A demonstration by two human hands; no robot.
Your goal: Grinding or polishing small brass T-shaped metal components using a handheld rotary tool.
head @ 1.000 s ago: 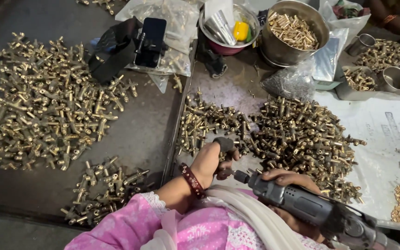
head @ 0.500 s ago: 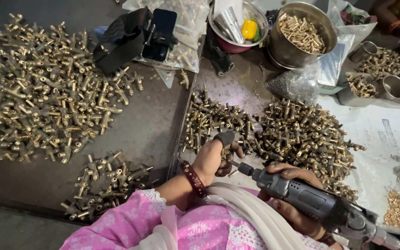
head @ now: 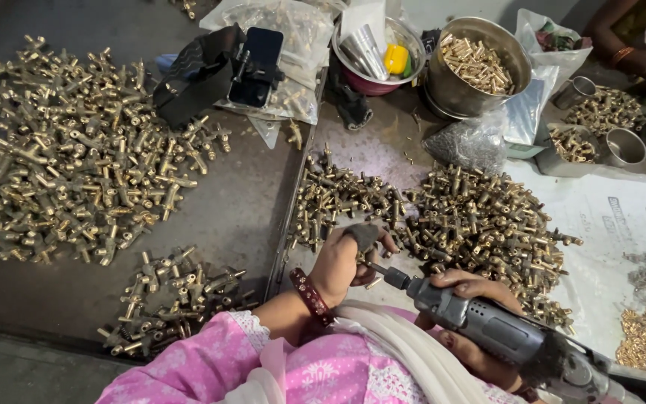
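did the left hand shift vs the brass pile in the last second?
No. The left hand stays at the near edge of the brass fitting pile, against the power driver tip; only the camera drifted.

fittings [head: 480, 224]: shiny brass | driver [head: 487, 325]: matt grey plastic | bowl [head: 480, 63]: dull steel

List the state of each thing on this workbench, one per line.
Left hand: closed around a small brass fitting.
Right hand: gripping the power driver.
Power driver: held tilted, tip at the fitting.
Steel bowl: holds brass pieces.
Phone: screen dark, propped on a bag.
Steel cup: upright, looks empty.
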